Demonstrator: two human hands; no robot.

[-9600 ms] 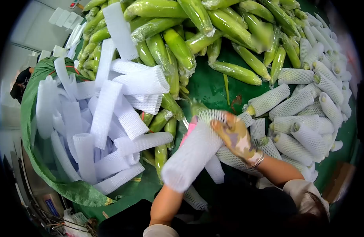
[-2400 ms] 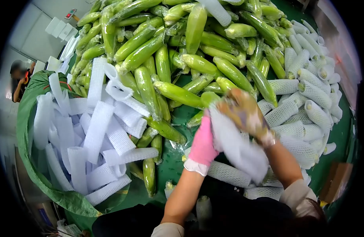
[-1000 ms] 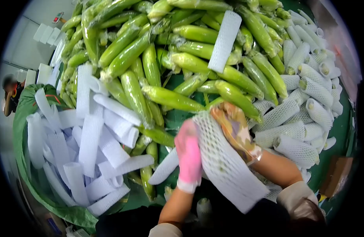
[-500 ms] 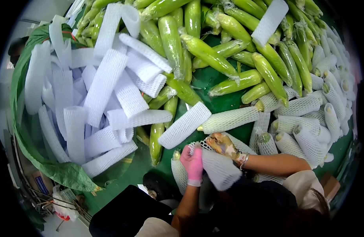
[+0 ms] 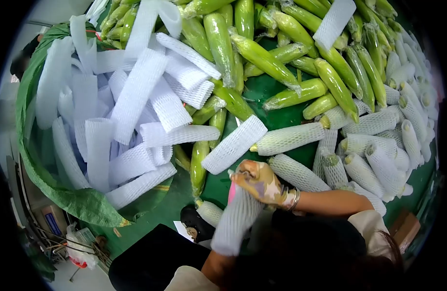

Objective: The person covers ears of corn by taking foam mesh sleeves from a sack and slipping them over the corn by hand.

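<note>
My right hand (image 5: 260, 182), in a patterned glove, is closed on the upper end of a white foam net sleeve (image 5: 235, 225). The sleeve hangs down over my left wrist. Of my left hand (image 5: 231, 192) only a strip of pink glove shows; its fingers are hidden by the sleeve and my right hand. I cannot tell whether a vegetable is inside the sleeve. Just beyond my hands lie a loose flat sleeve (image 5: 234, 144) and a sleeved vegetable (image 5: 289, 139). Another sleeved vegetable (image 5: 210, 213) lies left of them, near a dark shoe (image 5: 197, 224).
A green sack (image 5: 68, 206) at left overflows with white foam sleeves (image 5: 138, 97). Long green vegetables (image 5: 267, 60) in clear film are heaped at the back on a green surface (image 5: 274, 89). Several sleeved ones (image 5: 374, 145) are piled at right. A cardboard box (image 5: 405, 225) stands at lower right.
My right hand has moved left and over my left hand, which is now mostly covered. The foam sleeve has swung from the right to hang down over my left wrist. The view has shifted slightly.
</note>
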